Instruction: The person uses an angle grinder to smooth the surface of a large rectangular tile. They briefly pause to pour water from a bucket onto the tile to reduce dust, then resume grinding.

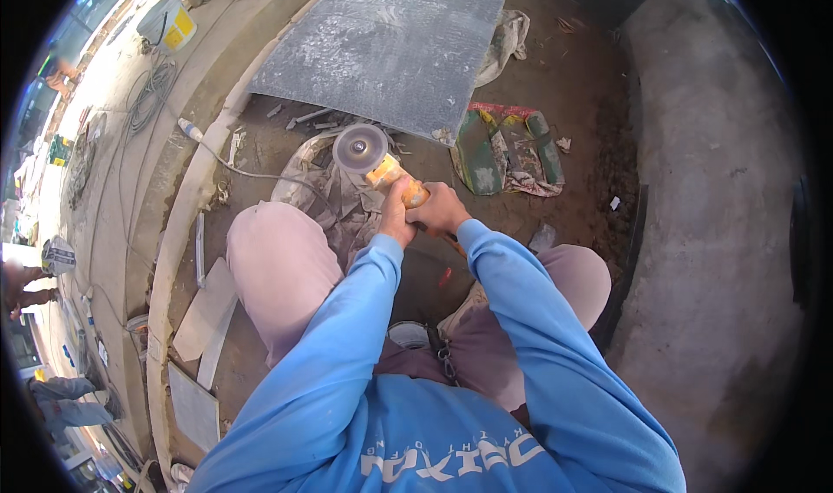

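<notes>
- Fingers of the left hand [398,218] are curled tightly around the yellow angle grinder [382,174], and those of the right hand [443,208] close on its rear part, the two hands side by side.
- The angle grinder is held out between the bent knees [283,267], tilted so that its round cutting disc [360,148] points toward the floor's far left (whether the disc is spinning, I cannot tell).
- Just beyond the disc lies the near edge of a large silvery-grey sheet [382,50], which covers much of the floor's far end; contact between the two cannot be made out.
- Beneath the grinder is a crumpled pale sack [347,207], with a grey cable [260,175] running from it to the concrete ledge [201,98] along the floor's left edge.
- Right of the sheet's near corner, a green and red woven bag [506,150] lies flattened on the dirt floor [594,154].
- Near the floor's left edge are flat board offcuts [206,311].
- On the ledge's far side stands a white bucket [167,24] (yellow label facing out), near a cable coil [154,94].
</notes>
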Demonstrator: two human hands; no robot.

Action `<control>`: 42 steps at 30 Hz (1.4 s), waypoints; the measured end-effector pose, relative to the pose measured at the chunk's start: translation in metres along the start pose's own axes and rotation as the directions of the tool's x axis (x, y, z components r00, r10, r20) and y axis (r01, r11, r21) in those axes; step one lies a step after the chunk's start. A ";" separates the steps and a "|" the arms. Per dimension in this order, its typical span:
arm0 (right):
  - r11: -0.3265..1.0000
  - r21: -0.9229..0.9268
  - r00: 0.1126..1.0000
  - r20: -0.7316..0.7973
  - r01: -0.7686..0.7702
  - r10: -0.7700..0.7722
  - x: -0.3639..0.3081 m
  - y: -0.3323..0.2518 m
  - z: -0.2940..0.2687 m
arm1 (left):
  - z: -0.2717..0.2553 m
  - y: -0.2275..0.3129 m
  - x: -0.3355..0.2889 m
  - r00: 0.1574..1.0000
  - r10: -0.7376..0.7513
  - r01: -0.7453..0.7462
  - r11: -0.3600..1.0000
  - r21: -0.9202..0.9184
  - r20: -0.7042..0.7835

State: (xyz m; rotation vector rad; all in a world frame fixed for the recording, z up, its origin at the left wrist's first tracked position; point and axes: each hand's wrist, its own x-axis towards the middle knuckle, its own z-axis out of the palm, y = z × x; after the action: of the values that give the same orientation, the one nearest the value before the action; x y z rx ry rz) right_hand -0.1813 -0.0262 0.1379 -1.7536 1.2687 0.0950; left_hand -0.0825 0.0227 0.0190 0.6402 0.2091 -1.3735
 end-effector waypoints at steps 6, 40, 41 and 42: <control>0.997 0.023 0.997 -0.027 0.068 -0.068 0.037 0.036 0.018 | -0.008 -0.012 0.016 0.993 0.000 0.003 1.000 0.022 -0.120; 0.984 0.172 0.997 -0.052 -0.049 0.059 0.075 0.056 0.032 | -0.013 -0.007 0.045 0.978 -0.060 0.077 0.994 0.076 -0.199; 0.984 0.168 0.997 -0.052 -0.049 0.059 0.076 0.057 0.032 | -0.017 -0.008 0.049 0.981 -0.054 0.070 0.995 0.077 -0.186; 0.985 0.165 0.997 -0.052 -0.050 0.059 0.078 0.057 0.033 | -0.021 -0.009 0.053 0.984 -0.049 0.063 0.995 0.078 -0.174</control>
State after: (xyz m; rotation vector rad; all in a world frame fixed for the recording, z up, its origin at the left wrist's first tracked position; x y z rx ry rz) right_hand -0.1752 -0.0587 0.0417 -1.5910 1.3275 -0.0276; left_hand -0.0750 -0.0115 -0.0270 0.8291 0.3110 -1.3870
